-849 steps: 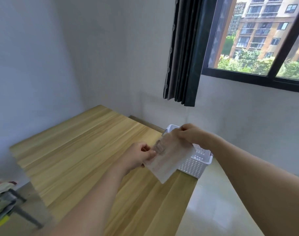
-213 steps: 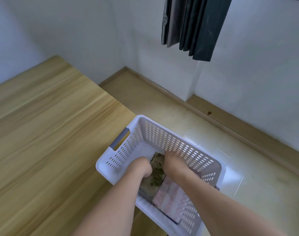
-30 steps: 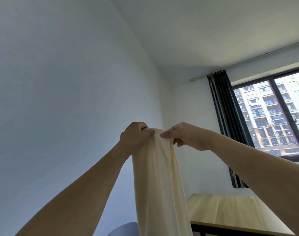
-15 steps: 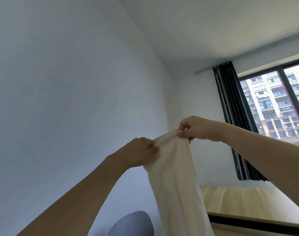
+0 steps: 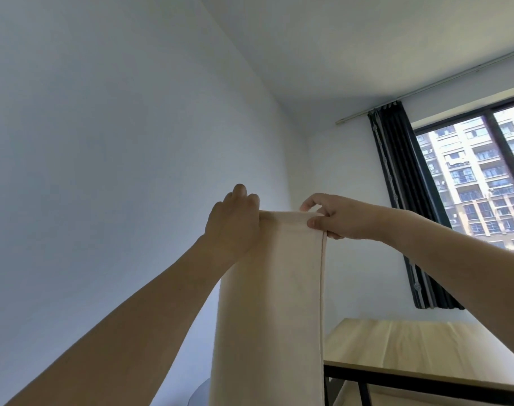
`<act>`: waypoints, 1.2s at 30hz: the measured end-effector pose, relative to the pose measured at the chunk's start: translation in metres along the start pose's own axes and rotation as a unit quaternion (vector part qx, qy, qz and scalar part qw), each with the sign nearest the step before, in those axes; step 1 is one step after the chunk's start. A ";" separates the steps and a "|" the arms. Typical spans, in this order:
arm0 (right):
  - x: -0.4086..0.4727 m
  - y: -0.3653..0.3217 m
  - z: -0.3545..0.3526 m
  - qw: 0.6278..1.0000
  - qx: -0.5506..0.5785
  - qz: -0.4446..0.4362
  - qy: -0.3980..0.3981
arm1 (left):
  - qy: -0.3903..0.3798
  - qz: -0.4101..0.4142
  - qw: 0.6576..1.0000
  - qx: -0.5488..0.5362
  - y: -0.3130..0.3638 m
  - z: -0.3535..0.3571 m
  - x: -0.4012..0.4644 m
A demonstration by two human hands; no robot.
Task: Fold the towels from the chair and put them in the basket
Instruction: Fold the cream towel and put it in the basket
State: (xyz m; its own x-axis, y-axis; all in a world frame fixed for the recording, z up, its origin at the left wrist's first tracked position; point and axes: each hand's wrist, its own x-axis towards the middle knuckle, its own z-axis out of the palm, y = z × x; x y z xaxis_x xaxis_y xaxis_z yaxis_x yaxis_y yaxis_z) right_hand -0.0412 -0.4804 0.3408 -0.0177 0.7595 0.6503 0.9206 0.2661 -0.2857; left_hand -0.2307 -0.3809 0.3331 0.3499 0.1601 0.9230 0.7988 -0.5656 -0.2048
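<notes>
A plain cream towel (image 5: 270, 312) hangs straight down in front of me, held up high at its top edge. My left hand (image 5: 234, 221) grips the top left corner with curled fingers. My right hand (image 5: 332, 219) pinches the top right corner between thumb and fingers. The top edge runs level between the two hands. The towel's lower end drops out of the bottom of the view. The basket is out of view. A sliver of the grey chair back (image 5: 198, 395) shows at the bottom, left of the towel.
A wooden table (image 5: 411, 344) with a black metal frame stands at the lower right. Behind it are a dark curtain (image 5: 408, 200) and a window (image 5: 484, 180) looking onto apartment blocks. White walls fill the left and the back.
My hands have moved apart along the top edge and levelled out, so the towel now hangs flat and wider instead of bunched. The left hand rose to the right hand's height.
</notes>
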 end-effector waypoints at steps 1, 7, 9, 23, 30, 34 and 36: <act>0.003 0.001 -0.001 1.000 -0.025 0.002 -0.015 | 0.002 0.006 1.000 -0.003 -0.001 0.003 0.002; 0.037 0.019 0.018 0.996 -0.079 0.024 -0.047 | -0.066 -0.042 0.996 -0.032 -0.009 0.063 0.015; 0.053 0.032 0.031 0.995 -0.079 0.033 -0.044 | -0.107 -0.071 0.990 -0.052 -0.010 0.093 0.022; 0.143 0.113 0.062 0.960 -0.160 0.018 0.231 | 0.009 -0.077 0.979 -0.186 -0.015 0.190 0.082; 0.078 0.082 0.059 0.965 -0.085 0.077 0.237 | -0.035 -0.086 0.959 -0.266 0.003 0.128 0.044; 0.008 0.081 0.098 0.975 -0.050 0.150 0.155 | -0.241 -0.106 0.928 -0.264 0.023 0.108 -0.024; -0.027 0.092 0.126 0.976 -0.037 0.201 0.080 | -0.365 -0.089 0.897 -0.234 0.034 0.103 -0.067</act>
State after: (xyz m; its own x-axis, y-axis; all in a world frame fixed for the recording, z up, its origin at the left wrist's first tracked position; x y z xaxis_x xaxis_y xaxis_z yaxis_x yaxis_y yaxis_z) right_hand -0.0056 -0.4018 0.2083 0.4059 0.6902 0.5991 0.8665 -0.0823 -0.4923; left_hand -0.1766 -0.3278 0.2306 0.6010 0.6721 0.4326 0.6409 -0.7286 0.2417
